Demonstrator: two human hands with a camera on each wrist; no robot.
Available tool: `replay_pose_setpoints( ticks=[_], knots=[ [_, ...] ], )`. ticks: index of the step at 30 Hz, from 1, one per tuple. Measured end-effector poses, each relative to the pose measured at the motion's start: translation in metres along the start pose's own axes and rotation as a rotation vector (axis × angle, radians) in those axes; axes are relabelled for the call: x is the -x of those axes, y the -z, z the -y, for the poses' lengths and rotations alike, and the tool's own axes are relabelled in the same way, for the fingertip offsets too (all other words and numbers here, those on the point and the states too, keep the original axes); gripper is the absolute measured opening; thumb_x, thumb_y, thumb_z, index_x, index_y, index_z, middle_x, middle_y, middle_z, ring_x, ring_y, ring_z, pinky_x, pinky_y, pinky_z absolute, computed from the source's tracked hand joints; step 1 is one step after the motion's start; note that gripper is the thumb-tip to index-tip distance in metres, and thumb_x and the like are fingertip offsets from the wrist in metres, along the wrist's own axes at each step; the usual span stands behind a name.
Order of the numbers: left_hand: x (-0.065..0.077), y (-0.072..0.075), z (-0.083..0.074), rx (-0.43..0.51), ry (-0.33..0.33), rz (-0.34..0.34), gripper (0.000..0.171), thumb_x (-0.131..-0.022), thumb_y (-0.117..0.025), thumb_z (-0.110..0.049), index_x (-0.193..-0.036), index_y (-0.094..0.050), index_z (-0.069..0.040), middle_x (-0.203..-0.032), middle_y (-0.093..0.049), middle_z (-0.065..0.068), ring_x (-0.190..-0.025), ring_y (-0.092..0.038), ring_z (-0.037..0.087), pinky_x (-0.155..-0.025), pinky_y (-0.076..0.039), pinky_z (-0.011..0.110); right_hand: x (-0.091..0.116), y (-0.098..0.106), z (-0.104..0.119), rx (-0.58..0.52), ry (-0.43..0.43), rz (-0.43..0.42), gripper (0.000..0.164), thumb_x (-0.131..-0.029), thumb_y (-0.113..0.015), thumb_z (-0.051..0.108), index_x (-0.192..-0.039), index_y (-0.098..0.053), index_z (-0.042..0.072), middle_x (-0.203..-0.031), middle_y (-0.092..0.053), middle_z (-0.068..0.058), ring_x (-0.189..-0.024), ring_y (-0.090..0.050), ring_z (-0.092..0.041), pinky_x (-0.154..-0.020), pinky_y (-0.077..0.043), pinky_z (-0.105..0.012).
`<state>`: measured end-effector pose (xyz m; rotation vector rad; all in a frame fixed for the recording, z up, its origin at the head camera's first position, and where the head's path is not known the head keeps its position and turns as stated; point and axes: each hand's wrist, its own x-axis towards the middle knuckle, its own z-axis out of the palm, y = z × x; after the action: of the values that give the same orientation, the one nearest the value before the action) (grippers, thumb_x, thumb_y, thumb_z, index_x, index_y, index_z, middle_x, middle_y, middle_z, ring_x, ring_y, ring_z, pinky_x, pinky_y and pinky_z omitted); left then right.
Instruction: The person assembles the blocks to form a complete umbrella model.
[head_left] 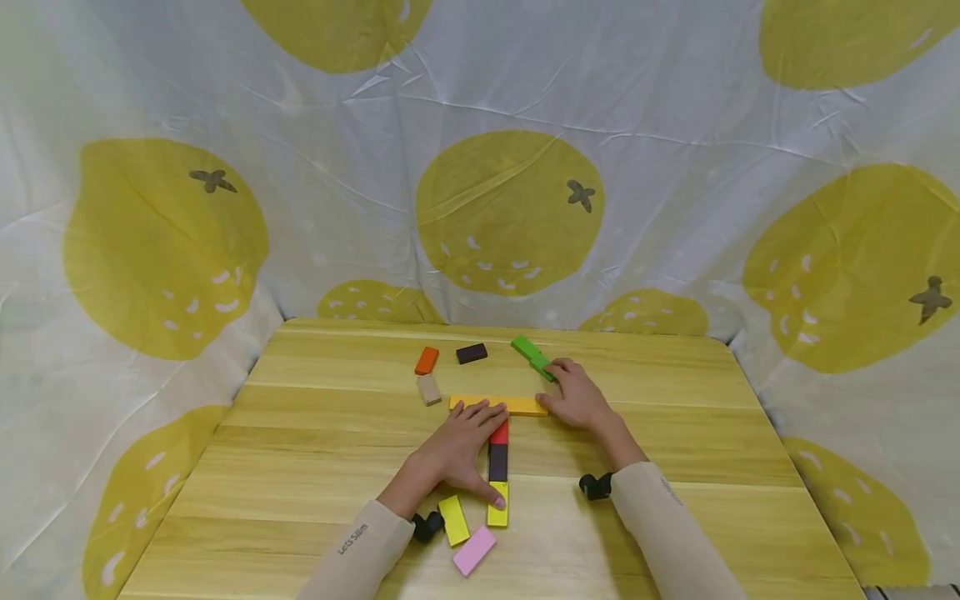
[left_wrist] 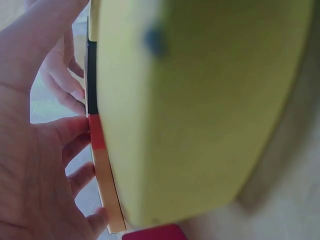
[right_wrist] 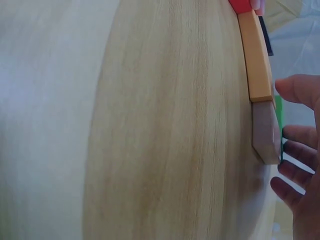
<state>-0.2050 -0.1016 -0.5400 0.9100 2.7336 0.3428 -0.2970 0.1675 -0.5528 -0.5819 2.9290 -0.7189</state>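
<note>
While only right wrist view shows a greyish block (right_wrist: 265, 131), left grip (head_left: 459, 448) spreads wide; right grip (head_left: 579, 398) likewise.

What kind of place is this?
Probably an indoor spot set up for playing or filming: there's a table, a big cloth with yellow fruit hanging around it, and colourful blocks on top.
</note>
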Motion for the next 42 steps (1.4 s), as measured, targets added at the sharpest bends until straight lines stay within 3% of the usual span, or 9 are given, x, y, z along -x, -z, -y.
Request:
replay_pose_setpoints(
  ticks=[21,42],
  knots=[
    [0.000,-0.001,-0.002,0.004,0.000,-0.001,0.138,-0.058,-0.073,-0.091,-0.166,-0.025,-0.020,-0.173,-0.020,-0.003,-0.160,-0.017,0.029,-0.129,-0.014,0.059,0.007,-0.005,-0.003,-0.064,0.012,-0.045,0.065,-0.095,-0.066,0.038,-0.148,-0.054,0.002,-0.151,-0.048,-0.017,-0.134,-0.049,-0.037,-0.109,-0.046,-0.055],
    [0.000,0.000,0.000,0.013,0.005,-0.001,0.139,-0.057,-0.072,-0.092,-0.166,-0.024,-0.020,-0.173,-0.019,-0.004,-0.161,-0.015,0.028,-0.129,-0.013,0.059,0.011,-0.007,-0.004,-0.061,0.030,-0.056,0.068,-0.095,-0.066,0.040,-0.149,-0.052,0.000,-0.151,-0.046,-0.019,-0.135,-0.049,-0.038,-0.111,-0.045,-0.056]
  ],
)
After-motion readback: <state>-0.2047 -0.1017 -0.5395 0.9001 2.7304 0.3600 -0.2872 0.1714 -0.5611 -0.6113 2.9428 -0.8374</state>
